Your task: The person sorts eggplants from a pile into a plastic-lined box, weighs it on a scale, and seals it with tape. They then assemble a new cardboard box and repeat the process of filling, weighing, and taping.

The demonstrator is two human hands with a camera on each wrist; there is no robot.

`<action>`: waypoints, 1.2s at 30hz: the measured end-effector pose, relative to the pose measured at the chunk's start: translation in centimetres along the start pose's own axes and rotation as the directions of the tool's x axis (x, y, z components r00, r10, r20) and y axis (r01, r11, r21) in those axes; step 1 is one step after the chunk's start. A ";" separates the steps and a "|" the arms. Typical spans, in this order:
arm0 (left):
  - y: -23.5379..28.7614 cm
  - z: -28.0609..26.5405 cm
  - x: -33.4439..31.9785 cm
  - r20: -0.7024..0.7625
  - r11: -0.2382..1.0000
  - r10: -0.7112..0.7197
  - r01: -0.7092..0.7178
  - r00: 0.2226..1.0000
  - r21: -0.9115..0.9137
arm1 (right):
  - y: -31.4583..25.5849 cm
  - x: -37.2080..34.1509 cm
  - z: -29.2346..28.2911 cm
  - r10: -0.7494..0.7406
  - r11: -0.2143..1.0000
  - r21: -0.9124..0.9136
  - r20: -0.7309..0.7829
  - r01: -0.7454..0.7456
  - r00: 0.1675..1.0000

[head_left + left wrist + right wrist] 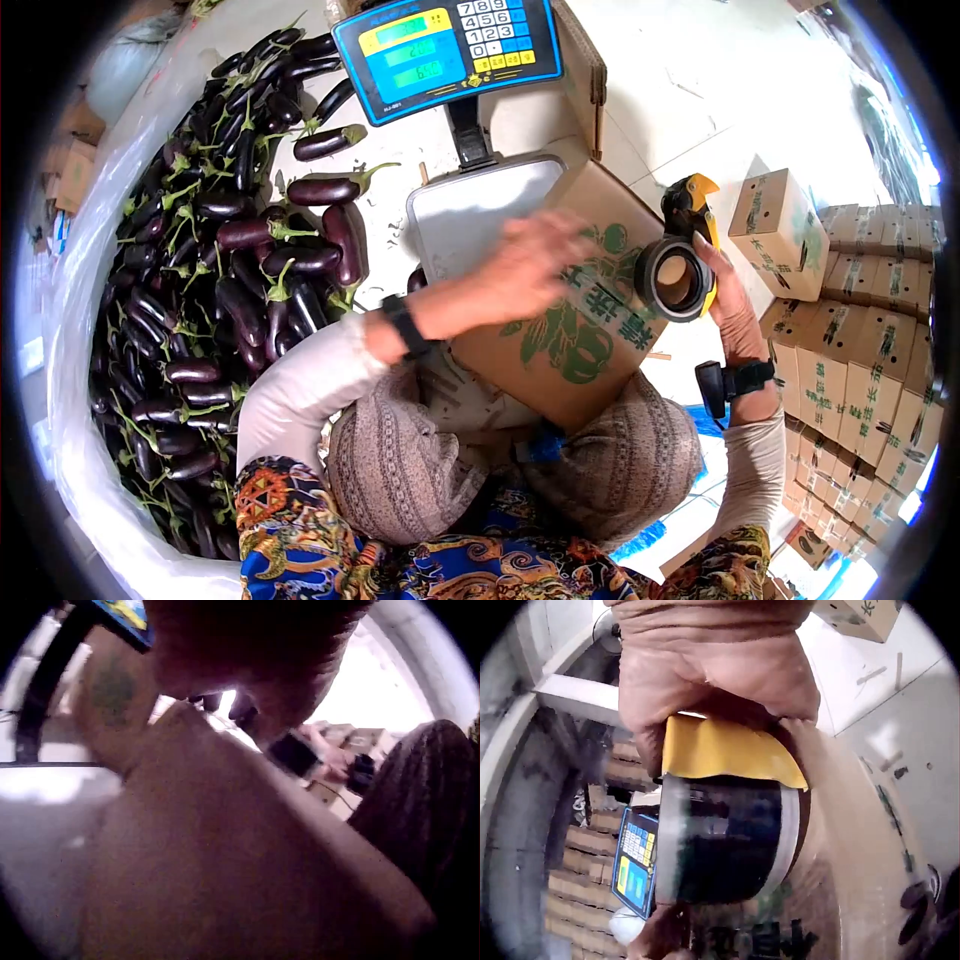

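A cardboard box (575, 330) printed with green vegetables stands tilted between the person's knees, beside the scale's platform. The left hand (525, 265), blurred, spreads over the box's upper face with nothing in its fingers. In the left wrist view the box (202, 847) fills the middle below the dark hand. The right hand (732, 290) grips a yellow and black tape dispenser (690, 205) at the box's right edge. Its roll of tape (724, 840) shows in the right wrist view, under the yellow part that the right hand (720, 667) holds.
A digital scale (450, 55) with a lit display stands ahead, its pale platform (450, 215) left of the box. Many eggplants (240, 310) lie heaped at the left in clear plastic sheeting (75, 340). One carton (778, 235) stands at the right, near stacked cartons (860, 390).
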State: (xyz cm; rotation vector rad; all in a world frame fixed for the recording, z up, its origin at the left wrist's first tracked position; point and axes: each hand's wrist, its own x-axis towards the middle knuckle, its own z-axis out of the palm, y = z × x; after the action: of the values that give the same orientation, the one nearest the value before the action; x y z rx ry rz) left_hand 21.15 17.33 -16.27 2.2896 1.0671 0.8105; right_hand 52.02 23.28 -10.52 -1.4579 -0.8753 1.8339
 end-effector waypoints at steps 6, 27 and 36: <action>-10.0 2.4 -16.6 0.346 0.084 -0.810 0.678 0.474 -0.730 | 2.5 1.1 3.0 -0.047 0.999 0.014 0.124 0.045 0.991; -8.9 -9.9 -8.9 0.029 0.106 -0.892 0.271 0.451 -0.957 | 1.5 -7.1 -2.9 -0.210 0.911 0.390 0.156 0.135 0.965; -14.9 9.1 -23.7 -0.033 0.485 -0.870 0.843 0.491 -0.235 | 2.3 -7.9 -3.8 -0.156 0.947 0.302 0.134 0.109 0.979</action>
State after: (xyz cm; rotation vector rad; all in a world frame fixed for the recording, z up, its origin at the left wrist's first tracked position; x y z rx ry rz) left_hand 7.48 5.49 -39.48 1.2103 1.8747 0.5857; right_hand 57.12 16.02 -8.58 -1.0580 -0.7174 1.9009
